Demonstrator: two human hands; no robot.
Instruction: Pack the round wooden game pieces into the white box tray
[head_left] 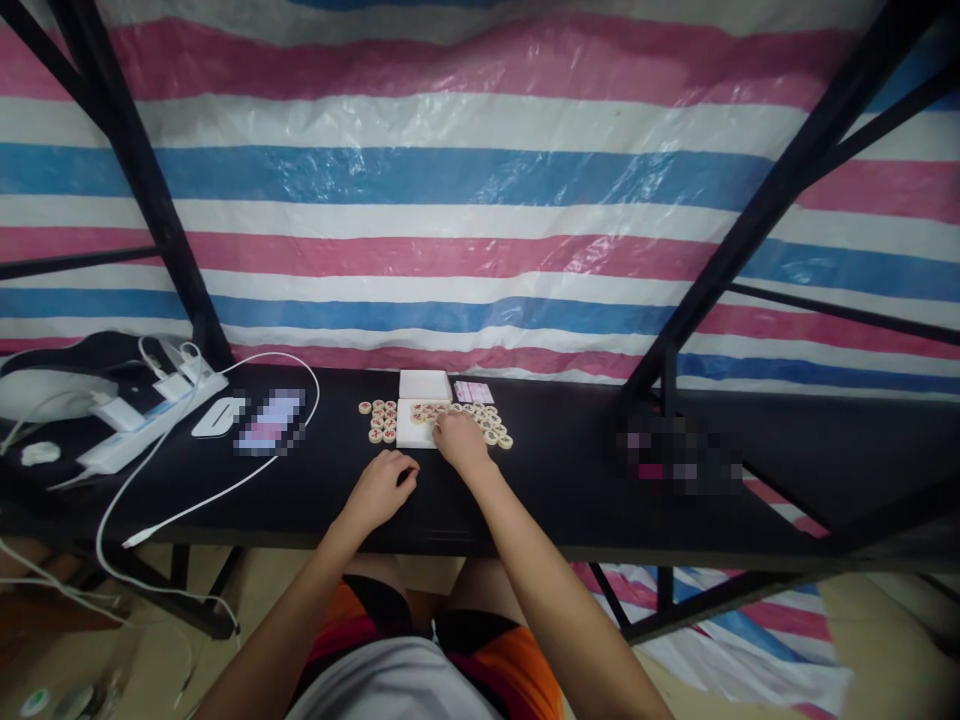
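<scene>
Round cream red-marked discs (418,410): in shallow white rectangular tray (412,437), presumably central for reach | right hand (460,440): over tray, pinch I cannot tell | left hand (382,488): before tray, grip loosely spread

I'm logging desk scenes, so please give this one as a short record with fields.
left: left hand, fingers curled, nothing seen in it
right: right hand at the white tray; whether it grips a piece is hidden
in tray: red-marked round pieces
left of tray: group of red-marked pieces
right of tray: pieces with darker marks
behind tray: white box, pink-and-white card
surface: black table
far left: white power strip, white cable
backdrop: striped sheet in red, white and blue
</scene>
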